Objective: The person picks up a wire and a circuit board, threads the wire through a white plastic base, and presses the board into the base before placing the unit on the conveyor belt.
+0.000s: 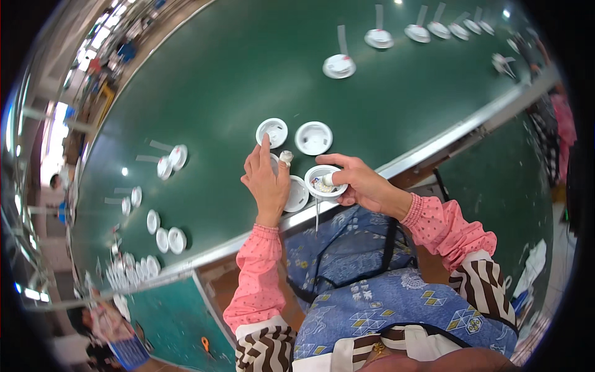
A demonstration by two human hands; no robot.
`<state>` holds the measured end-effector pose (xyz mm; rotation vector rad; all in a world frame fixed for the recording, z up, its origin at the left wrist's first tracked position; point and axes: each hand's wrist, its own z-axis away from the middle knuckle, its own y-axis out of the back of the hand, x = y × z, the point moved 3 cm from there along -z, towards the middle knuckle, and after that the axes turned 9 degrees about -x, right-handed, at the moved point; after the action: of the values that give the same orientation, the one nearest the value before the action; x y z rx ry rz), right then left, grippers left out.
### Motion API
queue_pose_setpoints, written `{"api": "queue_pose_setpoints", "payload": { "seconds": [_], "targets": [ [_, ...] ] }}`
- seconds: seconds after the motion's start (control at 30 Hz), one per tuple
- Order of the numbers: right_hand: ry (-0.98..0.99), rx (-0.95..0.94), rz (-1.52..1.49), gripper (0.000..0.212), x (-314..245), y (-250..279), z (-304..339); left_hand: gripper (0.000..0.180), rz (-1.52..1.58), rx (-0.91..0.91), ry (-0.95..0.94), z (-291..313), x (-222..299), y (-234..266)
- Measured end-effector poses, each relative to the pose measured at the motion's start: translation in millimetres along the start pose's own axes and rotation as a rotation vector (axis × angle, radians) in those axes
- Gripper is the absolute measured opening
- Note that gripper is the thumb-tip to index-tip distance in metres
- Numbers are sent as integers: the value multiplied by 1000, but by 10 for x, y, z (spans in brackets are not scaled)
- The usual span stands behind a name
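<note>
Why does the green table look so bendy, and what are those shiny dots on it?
In the head view, the fisheye lens curves the far edge of the table; in the head view, the white spots on it look like reflected lamps; also in the head view, bits inside the held cup are too small to name.

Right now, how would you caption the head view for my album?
Right hand holds a white dish at a green table; left hand spreads over similar dishes.
</note>
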<state>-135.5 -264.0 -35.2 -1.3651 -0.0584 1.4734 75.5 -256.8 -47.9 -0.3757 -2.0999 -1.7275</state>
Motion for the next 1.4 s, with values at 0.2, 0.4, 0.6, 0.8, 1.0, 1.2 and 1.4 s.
{"api": "queue_pose_setpoints", "payload": {
  "seconds": [0.2,0.4,0.6,0.8,1.0,1.2,1.4],
  "targets": [
    [227,236,-72,49,-366,810,582,68,102,-63,-249,-395,1107,-725],
    [438,364,-227,42,-660,1283,1264,62,237,-95,-359,-1014,2010,-1335],
    [603,396,-235,36,-553,1465,1958,74,568,-250,-478,-1161,2117,-867],
    [375,363,-239,35,-344,1215,1901,102,140,-534,-493,-483,1879,-899],
    [367,393,-204,32,-344,920,1918,94,204,-537,-673,-1178,2609,-1541],
    [353,378,-179,43,-177,970,2010,85,355,-480,-633,-1293,2665,-1523],
    [377,478,-190,34,-251,1018,2083,64,-24,142,-405,-1326,1395,-357]
  ]
}}
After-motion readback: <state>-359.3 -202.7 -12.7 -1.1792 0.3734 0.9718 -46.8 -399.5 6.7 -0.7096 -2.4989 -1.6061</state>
